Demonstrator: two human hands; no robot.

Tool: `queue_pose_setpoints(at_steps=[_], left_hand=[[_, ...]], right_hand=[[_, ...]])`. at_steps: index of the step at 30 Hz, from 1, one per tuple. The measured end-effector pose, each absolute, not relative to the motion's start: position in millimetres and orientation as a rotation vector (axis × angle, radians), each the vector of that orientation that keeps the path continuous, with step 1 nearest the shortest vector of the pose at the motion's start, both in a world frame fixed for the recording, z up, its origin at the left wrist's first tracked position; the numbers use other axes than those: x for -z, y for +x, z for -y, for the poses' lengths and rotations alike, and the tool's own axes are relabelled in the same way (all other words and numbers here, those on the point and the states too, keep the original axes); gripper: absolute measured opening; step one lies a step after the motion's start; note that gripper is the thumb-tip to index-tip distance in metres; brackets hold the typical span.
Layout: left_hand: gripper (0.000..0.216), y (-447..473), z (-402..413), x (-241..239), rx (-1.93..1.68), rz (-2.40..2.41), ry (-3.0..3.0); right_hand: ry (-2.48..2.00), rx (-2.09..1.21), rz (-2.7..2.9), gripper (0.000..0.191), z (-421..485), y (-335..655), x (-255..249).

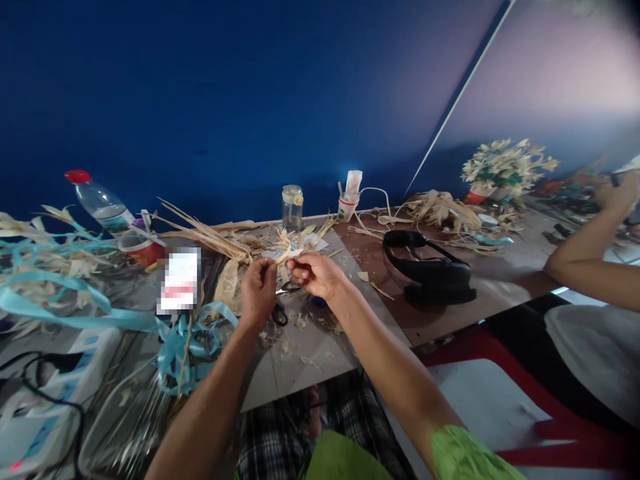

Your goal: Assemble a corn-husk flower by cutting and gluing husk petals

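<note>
One dried husk strip (287, 253), frame centre, pinched by the closed left hand (259, 288) and right hand (316, 273); likely light, brittle, tear-prone, best gripped near its base.

Deep blue wall (250, 87); light blue ribbon (75, 320); red bottle cap (79, 176); black headset (430, 267); trousers (280, 440), probably black-and-white plaid.

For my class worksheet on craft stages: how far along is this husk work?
Done: a bunch of pale husk flowers stands far right, and trimmings litter the table. In hand: left hand and right hand pinch one husk strip. Left: long uncut husks lie behind them.
</note>
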State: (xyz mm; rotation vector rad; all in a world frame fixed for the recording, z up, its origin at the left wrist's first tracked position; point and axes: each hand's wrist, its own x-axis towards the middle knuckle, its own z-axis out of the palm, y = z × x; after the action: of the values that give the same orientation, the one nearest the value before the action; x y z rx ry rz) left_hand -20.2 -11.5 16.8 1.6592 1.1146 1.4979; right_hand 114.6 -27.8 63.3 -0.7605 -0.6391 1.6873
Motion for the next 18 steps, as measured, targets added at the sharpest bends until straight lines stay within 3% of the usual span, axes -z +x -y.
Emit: queue_pose_setpoints(at_steps=[6, 18], left_hand=[[0.01, -24.8, 4.0, -13.5, -1.534, -1.2, 1.724], [0.013, -25.7, -0.5, -12.8, -1.546, -1.282, 1.766]], right_hand=[[-0.839, -1.588, 0.683, 0.012, 30.2, 128.5, -74.9], [-1.564, -0.688, 1.563, 0.019, 18.7, 165.3, -53.5]])
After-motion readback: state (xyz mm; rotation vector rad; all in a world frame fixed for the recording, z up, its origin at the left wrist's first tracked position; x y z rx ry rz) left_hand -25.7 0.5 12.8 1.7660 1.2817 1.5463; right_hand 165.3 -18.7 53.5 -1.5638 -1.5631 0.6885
